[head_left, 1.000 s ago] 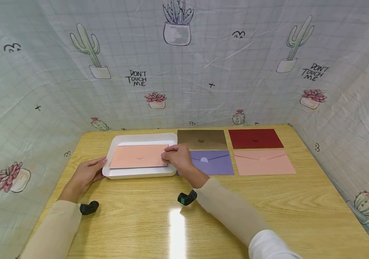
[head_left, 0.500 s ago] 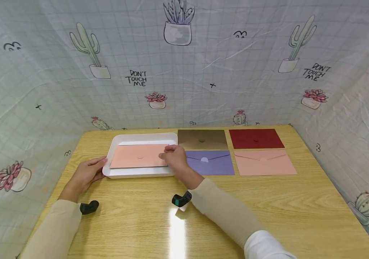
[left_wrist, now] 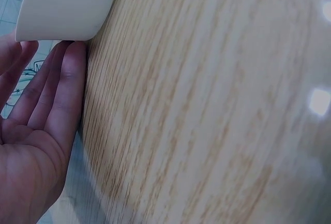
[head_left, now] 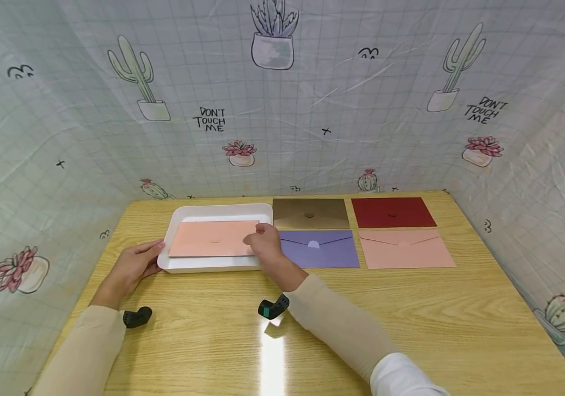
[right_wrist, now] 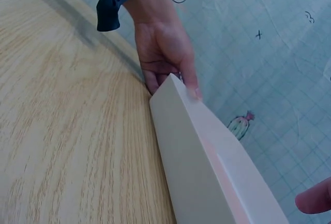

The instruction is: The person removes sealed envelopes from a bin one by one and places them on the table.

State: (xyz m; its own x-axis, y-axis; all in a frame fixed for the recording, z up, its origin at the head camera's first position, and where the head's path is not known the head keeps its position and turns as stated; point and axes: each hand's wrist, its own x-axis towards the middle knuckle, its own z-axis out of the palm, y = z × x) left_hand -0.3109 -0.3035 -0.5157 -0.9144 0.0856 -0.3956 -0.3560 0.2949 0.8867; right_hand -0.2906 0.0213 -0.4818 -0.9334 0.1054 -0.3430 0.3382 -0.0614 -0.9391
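Note:
A white rectangular tray (head_left: 218, 210) sits at the table's back left with a salmon-pink envelope (head_left: 205, 241) lying flat inside. My left hand (head_left: 133, 267) holds the tray's left end. The right wrist view shows its thumb over the rim, and in the left wrist view its other fingers lie against the outer side of the tray (left_wrist: 67, 9). Over the envelope's right end is my right hand (head_left: 271, 250), thumb extended. The right wrist view shows only the tip of a right-hand digit (right_wrist: 315, 198), apart from the tray (right_wrist: 186, 146).
Right of the tray lie a brown envelope (head_left: 310, 209), a dark red envelope (head_left: 393, 212), a purple envelope (head_left: 327, 256) and a light pink envelope (head_left: 406, 254) in two rows. A printed cloth (head_left: 327, 99) hangs behind the wooden table (head_left: 203, 335).
My right hand has moved slightly left over the envelope's right end, its thumb farther in. The dark edge along the envelope's front has thinned. My left hand stays on the tray.

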